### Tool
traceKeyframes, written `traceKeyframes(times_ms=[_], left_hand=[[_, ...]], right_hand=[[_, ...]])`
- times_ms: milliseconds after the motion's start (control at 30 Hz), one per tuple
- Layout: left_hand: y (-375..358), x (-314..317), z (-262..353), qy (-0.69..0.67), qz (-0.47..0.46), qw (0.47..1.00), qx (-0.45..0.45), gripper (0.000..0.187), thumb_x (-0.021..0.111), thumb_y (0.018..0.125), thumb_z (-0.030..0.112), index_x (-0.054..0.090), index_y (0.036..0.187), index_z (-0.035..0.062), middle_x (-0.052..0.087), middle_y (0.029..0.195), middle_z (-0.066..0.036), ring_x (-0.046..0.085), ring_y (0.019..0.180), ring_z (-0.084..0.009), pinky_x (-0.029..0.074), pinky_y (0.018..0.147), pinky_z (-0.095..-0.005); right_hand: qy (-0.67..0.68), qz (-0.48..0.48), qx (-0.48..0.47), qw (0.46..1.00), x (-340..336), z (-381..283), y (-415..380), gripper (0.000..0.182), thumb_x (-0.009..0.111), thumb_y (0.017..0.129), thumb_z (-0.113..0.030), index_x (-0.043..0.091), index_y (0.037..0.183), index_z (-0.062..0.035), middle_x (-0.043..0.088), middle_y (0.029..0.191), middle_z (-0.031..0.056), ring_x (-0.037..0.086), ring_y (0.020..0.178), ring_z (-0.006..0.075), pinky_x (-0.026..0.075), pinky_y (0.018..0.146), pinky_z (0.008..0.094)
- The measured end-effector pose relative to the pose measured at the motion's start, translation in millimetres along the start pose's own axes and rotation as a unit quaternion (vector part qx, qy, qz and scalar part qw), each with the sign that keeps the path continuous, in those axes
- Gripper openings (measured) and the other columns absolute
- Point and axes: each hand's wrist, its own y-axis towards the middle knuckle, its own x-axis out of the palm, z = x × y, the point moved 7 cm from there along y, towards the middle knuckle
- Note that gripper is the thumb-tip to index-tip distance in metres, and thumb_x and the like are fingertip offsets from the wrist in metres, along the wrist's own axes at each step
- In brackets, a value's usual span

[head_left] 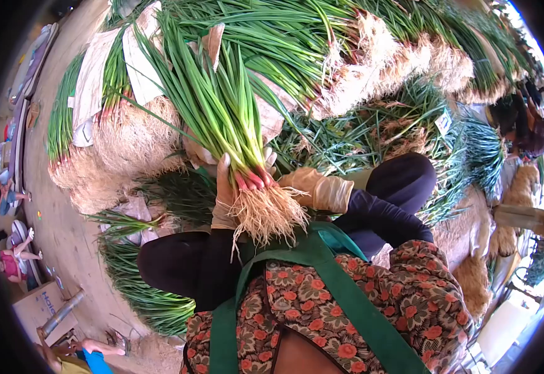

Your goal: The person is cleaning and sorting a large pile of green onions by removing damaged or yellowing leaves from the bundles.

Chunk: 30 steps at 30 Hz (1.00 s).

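Note:
A bunch of spring onions [234, 115] is in front of my chest, its green leaves pointing away from me. Its reddish bases [254, 180] and pale, stringy roots [269, 213] face my lap. My left hand [223, 190], in a pale glove, is wrapped around the bunch from behind, with fingertips showing on its right side. My gloved right hand [312, 187] is closed against the right side of the roots near the bases. Its fingertips are partly hidden there.
Large stacks of spring onions [272, 43] with matted roots [372, 68] lie ahead. Loose green leaves [340, 143] are heaped before my knees, and more leaves [141, 280] lie at left. A cardboard box [44, 308] and other people [17, 258] are on the far left.

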Motion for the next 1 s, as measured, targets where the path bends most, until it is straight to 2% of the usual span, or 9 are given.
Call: traceKeyframes(times_ms=[100,167,233,267,300,367,500,733,1000], left_hand=[[1,-17,0,-0.041,-0.101,0.994,-0.029,0.064,0.043,0.086,0.055,0.045,0.122,0.0024,0.053,0.111,-0.019,0.055,0.091,-0.0255,0.038,0.097,-0.0430],[0,-8,6,-0.013,-0.216,0.976,-0.010,0.053,0.042,0.087,0.053,0.050,0.113,0.0073,0.057,0.092,-0.012,0.056,0.078,-0.0223,0.044,0.084,-0.0404],[6,-3,9,-0.047,-0.238,0.969,-0.037,0.053,0.041,0.087,0.051,0.049,0.114,0.0052,0.055,0.097,-0.013,0.055,0.084,-0.0228,0.045,0.081,-0.0392],[6,-3,10,-0.055,-0.235,0.970,-0.037,0.055,0.041,0.087,0.051,0.049,0.113,0.0041,0.055,0.095,-0.013,0.055,0.082,-0.0225,0.045,0.080,-0.0380],[7,-4,10,-0.056,-0.232,0.970,-0.034,0.056,0.041,0.086,0.052,0.050,0.111,0.0031,0.055,0.092,-0.014,0.055,0.080,-0.0222,0.046,0.078,-0.0368],[6,-3,12,-0.060,-0.230,0.971,-0.028,0.059,0.042,0.086,0.054,0.050,0.108,0.0009,0.055,0.088,-0.015,0.055,0.077,-0.0216,0.046,0.075,-0.0344],[3,-6,18,-0.056,-0.220,0.974,-0.019,0.065,0.042,0.084,0.058,0.051,0.102,-0.0034,0.055,0.079,-0.017,0.055,0.069,-0.0204,0.048,0.068,-0.0295],[6,-23,5,0.050,-0.143,0.989,-0.001,0.076,0.044,0.081,0.064,0.054,0.092,-0.0110,0.055,0.064,-0.020,0.054,0.056,-0.0183,0.050,0.057,-0.0210],[9,-30,-6,0.004,-0.141,0.989,-0.034,0.074,0.038,0.084,0.064,0.049,0.111,-0.0040,0.059,0.081,-0.019,0.056,0.064,-0.0271,0.049,0.070,-0.0414]], right_hand=[[-0.058,-0.162,0.100,0.980,53,108,-14,0.025,0.060,0.076,-0.021,0.064,0.096,-0.0062,0.065,0.090,0.0133,0.061,0.085,0.0331,0.048,0.076,0.0431],[-0.321,-0.279,0.361,0.830,-32,89,-26,0.024,0.058,0.081,-0.026,0.065,0.095,-0.0070,0.065,0.089,0.0112,0.062,0.085,0.0302,0.049,0.074,0.0407],[-0.316,-0.246,0.351,0.846,-18,132,-26,0.024,0.055,0.083,-0.028,0.065,0.095,-0.0087,0.066,0.089,0.0082,0.063,0.086,0.0255,0.049,0.075,0.0369],[-0.246,-0.031,0.310,0.918,-28,112,-7,0.029,0.055,0.084,-0.030,0.063,0.104,-0.0111,0.066,0.093,0.0073,0.063,0.089,0.0237,0.049,0.078,0.0340],[-0.015,-0.030,0.299,0.954,-14,110,11,0.034,0.052,0.086,-0.030,0.056,0.112,-0.0091,0.066,0.095,0.0072,0.062,0.088,0.0220,0.049,0.075,0.0322],[0.503,-0.007,0.321,0.802,9,88,49,0.044,0.047,0.092,-0.030,0.043,0.128,-0.0051,0.064,0.099,0.0071,0.061,0.085,0.0186,0.050,0.070,0.0286],[0.788,0.121,0.099,0.596,48,104,108,0.020,0.057,0.088,-0.026,0.058,0.100,-0.0103,0.057,0.068,-0.0011,0.051,0.051,0.0111,0.044,0.054,0.0223],[0.776,0.135,0.205,0.581,43,84,87,0.017,0.059,0.087,-0.025,0.059,0.081,-0.0089,0.053,0.060,-0.0030,0.053,0.051,0.0095,0.045,0.041,0.0239],[0.668,0.152,0.218,0.695,33,97,73,0.016,0.055,0.086,-0.020,0.058,0.079,-0.0066,0.048,0.058,-0.0021,0.041,0.049,0.0069,0.036,0.049,0.0202]])
